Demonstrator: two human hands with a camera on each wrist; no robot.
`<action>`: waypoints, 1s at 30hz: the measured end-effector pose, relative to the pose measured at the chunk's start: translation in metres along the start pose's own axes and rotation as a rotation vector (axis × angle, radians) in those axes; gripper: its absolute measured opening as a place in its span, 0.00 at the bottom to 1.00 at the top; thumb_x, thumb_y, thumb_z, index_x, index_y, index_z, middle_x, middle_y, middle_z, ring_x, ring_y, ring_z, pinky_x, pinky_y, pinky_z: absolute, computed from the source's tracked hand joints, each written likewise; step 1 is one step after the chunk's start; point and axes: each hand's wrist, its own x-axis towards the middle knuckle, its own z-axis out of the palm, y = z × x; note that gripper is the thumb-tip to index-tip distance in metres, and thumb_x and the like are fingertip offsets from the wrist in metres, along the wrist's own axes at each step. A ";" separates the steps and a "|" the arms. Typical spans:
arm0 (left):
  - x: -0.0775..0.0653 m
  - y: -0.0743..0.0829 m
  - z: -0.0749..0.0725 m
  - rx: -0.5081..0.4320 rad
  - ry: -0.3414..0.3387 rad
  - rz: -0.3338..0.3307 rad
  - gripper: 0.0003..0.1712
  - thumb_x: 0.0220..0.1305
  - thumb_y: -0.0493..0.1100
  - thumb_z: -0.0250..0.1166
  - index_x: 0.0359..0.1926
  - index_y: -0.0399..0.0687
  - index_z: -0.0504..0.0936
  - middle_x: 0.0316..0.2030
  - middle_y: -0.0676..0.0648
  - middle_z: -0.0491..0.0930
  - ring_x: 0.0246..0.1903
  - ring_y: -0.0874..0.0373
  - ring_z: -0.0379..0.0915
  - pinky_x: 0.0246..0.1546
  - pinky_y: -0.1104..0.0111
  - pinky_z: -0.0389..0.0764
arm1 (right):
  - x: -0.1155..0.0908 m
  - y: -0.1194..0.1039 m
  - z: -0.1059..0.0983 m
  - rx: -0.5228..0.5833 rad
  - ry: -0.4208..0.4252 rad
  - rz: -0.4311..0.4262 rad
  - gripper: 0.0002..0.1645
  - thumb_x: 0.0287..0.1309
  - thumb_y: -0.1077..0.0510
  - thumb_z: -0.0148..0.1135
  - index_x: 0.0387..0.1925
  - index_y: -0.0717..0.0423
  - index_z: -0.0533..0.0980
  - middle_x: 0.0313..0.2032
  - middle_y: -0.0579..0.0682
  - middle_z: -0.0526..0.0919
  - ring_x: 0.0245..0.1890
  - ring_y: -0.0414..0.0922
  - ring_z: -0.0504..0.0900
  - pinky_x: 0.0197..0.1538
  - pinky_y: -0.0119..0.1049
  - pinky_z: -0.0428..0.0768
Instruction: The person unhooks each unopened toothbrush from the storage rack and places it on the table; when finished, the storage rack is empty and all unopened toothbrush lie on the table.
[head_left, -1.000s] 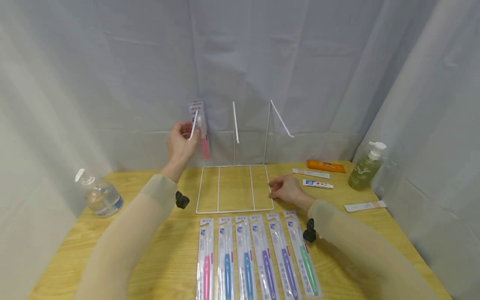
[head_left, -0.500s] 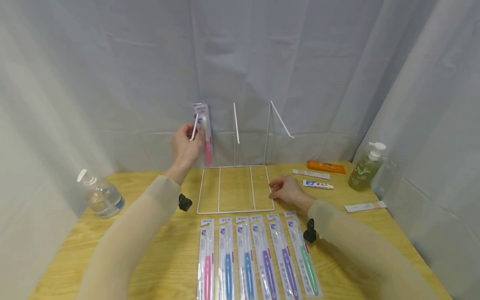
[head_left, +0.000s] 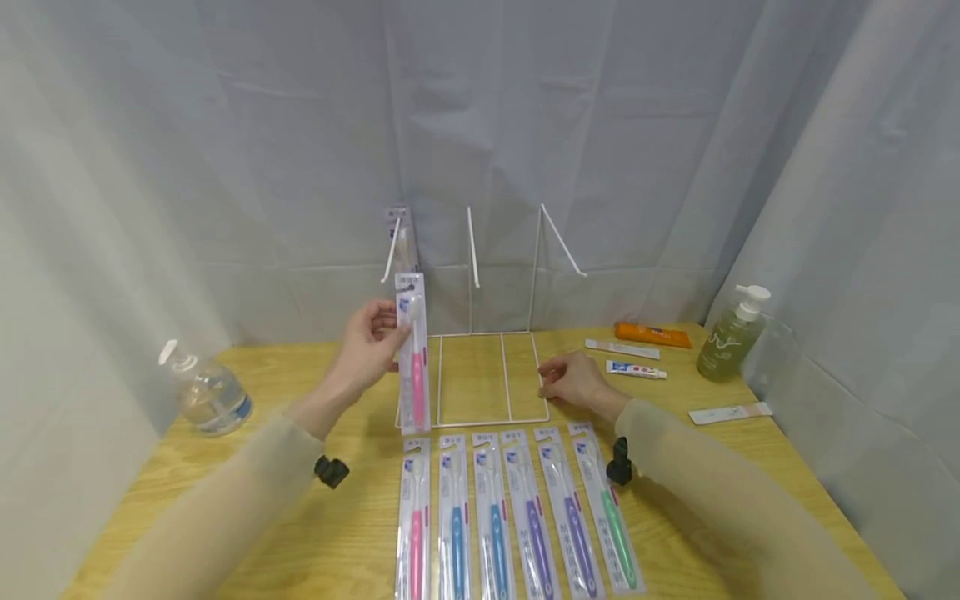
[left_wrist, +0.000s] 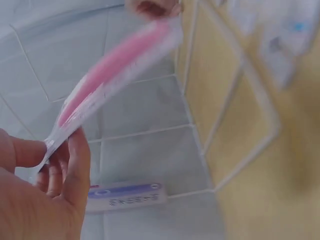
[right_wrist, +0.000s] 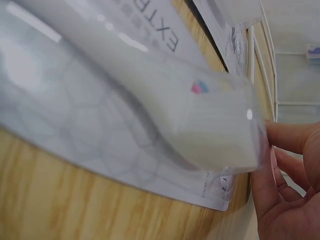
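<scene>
My left hand (head_left: 363, 346) pinches a packaged pink toothbrush (head_left: 417, 383) by the left edge of its pack. The pack stands upright in front of the white wire rack (head_left: 506, 375), below the left hook (head_left: 392, 250). Behind that hook hangs another packaged toothbrush (head_left: 407, 248); a purple-blue handle shows on it (left_wrist: 125, 191) in the left wrist view. At the right side of the rack's base, my right hand (head_left: 577, 382) grips the wire between thumb and fingers. The middle hook (head_left: 473, 250) and right hook (head_left: 564, 239) carry nothing.
Several packaged toothbrushes lie in a row before the rack, from a pink one (head_left: 416, 542) to a green one (head_left: 615, 533). A clear pump bottle (head_left: 213, 396) stands left. To the right are an orange tube (head_left: 652, 335), small toothpaste tube (head_left: 635, 369), flat sachets (head_left: 730, 412) and green pump bottle (head_left: 726, 342).
My left hand has come down and toward me from the left hook, bringing the pink toothbrush off it. The right hand has stayed at the rack's base.
</scene>
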 end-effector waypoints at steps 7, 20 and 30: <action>-0.069 -0.036 -0.020 -0.054 -0.132 -0.191 0.33 0.84 0.35 0.58 0.82 0.34 0.59 0.54 0.37 0.82 0.42 0.55 0.86 0.41 0.52 0.98 | -0.001 0.001 -0.001 0.021 0.004 0.003 0.25 0.57 0.65 0.83 0.57 0.65 0.89 0.38 0.57 0.93 0.25 0.37 0.85 0.32 0.28 0.90; -0.138 -0.084 -0.022 -0.019 -0.266 -0.393 0.34 0.80 0.33 0.61 0.79 0.35 0.59 0.48 0.38 0.84 0.33 0.51 0.87 0.27 0.56 0.94 | -0.001 0.002 0.000 -0.016 0.000 -0.021 0.25 0.59 0.62 0.84 0.57 0.63 0.89 0.38 0.56 0.93 0.25 0.36 0.84 0.31 0.24 0.86; -0.138 -0.087 -0.016 0.093 -0.209 -0.456 0.31 0.80 0.33 0.62 0.77 0.38 0.64 0.47 0.37 0.82 0.33 0.50 0.86 0.28 0.52 0.96 | 0.000 0.003 -0.001 0.014 -0.003 -0.016 0.25 0.58 0.64 0.83 0.57 0.64 0.89 0.38 0.57 0.93 0.25 0.36 0.85 0.32 0.26 0.88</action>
